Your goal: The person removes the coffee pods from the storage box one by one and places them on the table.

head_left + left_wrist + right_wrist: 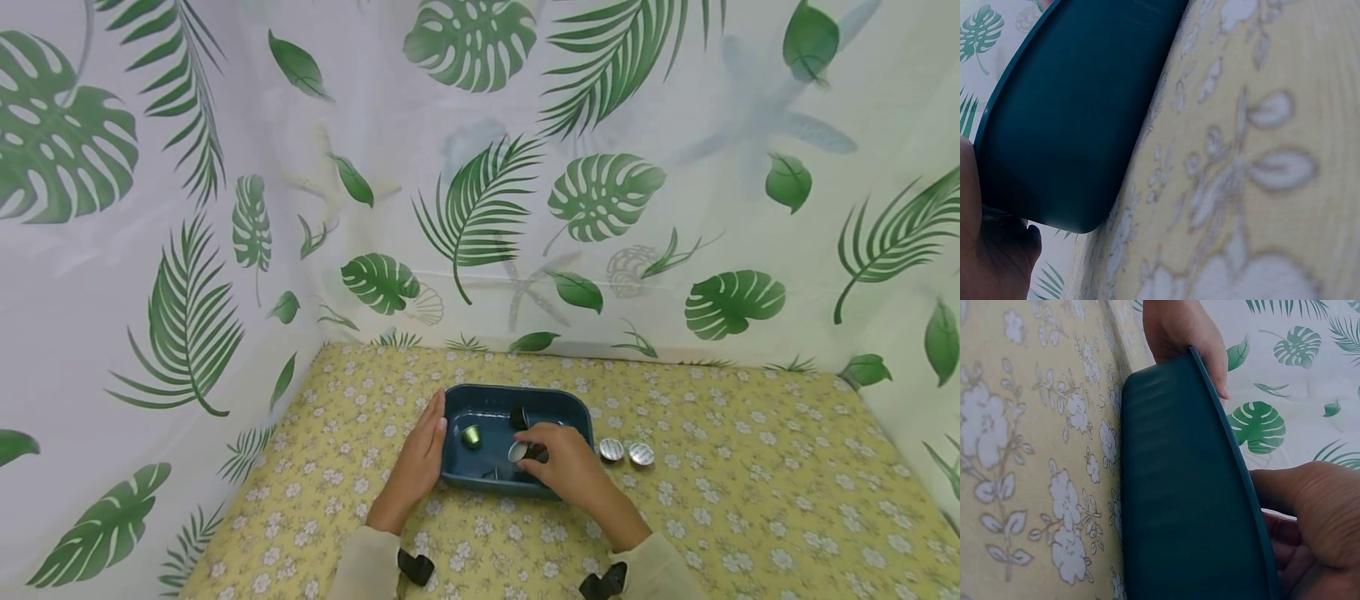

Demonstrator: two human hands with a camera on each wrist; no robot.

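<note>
A dark teal rectangular dish (487,492) sits on the cloth. My left hand (417,454) lies along its left end, fingers fairly straight against the wall; the left wrist view shows that hand (985,250) at the dish's end. Over the dish's right half, my right hand (566,462) pinches a coffee capsule (518,452) with a silver lid and dark body between thumb and fingers. Inside the dish lie a green capsule (471,437), a black capsule (519,417) and a small dark piece (491,473) by the front wall. The dish's wall hides the held capsule in the right wrist view.
Right of the dish, two capsules stand lid up on the cloth, a nearer capsule (611,451) and another capsule (641,454). The table has a yellow floral cloth (750,500). White leaf-print sheets (480,325) hang behind and at both sides.
</note>
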